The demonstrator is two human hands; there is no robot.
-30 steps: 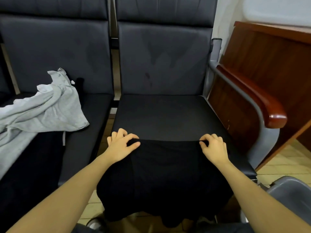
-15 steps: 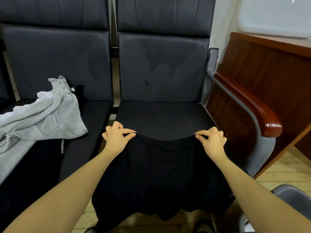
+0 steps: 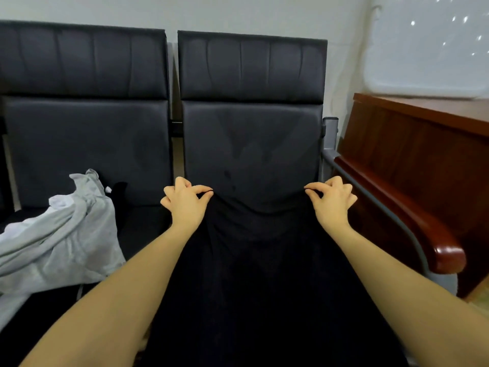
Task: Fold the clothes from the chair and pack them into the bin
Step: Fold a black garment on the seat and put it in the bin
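Note:
A black garment [image 3: 259, 274] hangs in front of the right dark chair [image 3: 251, 133], lifted by its top edge. My left hand [image 3: 185, 201] pinches the edge's left corner between thumb and forefinger. My right hand [image 3: 330, 201] pinches the right corner the same way. The edge sags between the two hands. The cloth covers the chair's seat and reaches the bottom of the view. A crumpled light grey garment [image 3: 60, 239] lies on the seat of the left chair [image 3: 84, 144]. No bin is in view.
A wooden armrest [image 3: 412, 221] on a grey metal frame runs along the right chair's right side. Beyond it stands a dark red wooden desk [image 3: 428, 144]. Some dark cloth [image 3: 39, 311] lies under the grey garment at lower left.
Both hands have risen from the seat's front to backrest height, lifting the black garment's top edge. The view has tilted up, and the bin corner at lower right is gone from sight.

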